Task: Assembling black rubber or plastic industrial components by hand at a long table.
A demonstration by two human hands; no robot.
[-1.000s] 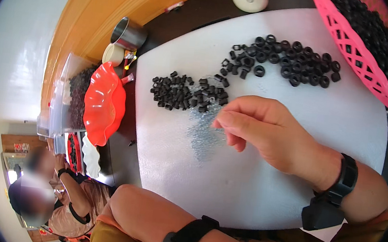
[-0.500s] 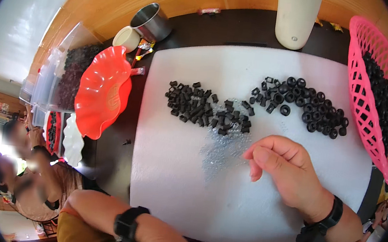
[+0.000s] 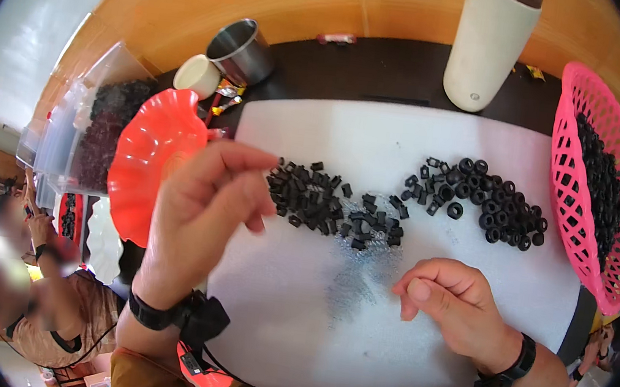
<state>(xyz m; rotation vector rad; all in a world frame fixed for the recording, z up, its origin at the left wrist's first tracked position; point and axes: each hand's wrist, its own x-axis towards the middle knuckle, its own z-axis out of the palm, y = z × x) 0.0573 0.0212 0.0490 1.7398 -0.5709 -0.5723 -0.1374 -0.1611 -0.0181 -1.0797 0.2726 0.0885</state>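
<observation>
My left hand [image 3: 204, 216] is raised between the red wavy-rimmed dish [image 3: 146, 167] and a pile of small black plastic parts [image 3: 309, 199]. Its fingers are bent but apart, and nothing shows in them. Over the right half of the white foam sheet [image 3: 285, 343], my right hand [image 3: 457, 310] has thumb and forefinger pressed together; whatever they hold, if anything, is too small to see. Just left of that hand lie many tiny silvery bits [image 3: 353, 282], too fine to name. Black ring-shaped parts [image 3: 504, 204] are heaped beyond it, beside smaller square black pieces [image 3: 425, 180].
A pink lattice basket [image 3: 563, 153] of black parts leans at the right. A cream bottle [image 3: 486, 53] stands behind the sheet. At the back left are a steel cup [image 3: 245, 60], a cream lid [image 3: 197, 76] and clear bins [image 3: 63, 142]. Another person [image 3: 46, 293] sits at far left.
My left hand has come up from the lower edge to the left side of the sheet, beside the red dish. My right hand keeps its pinch. The whole view has shifted slightly.
</observation>
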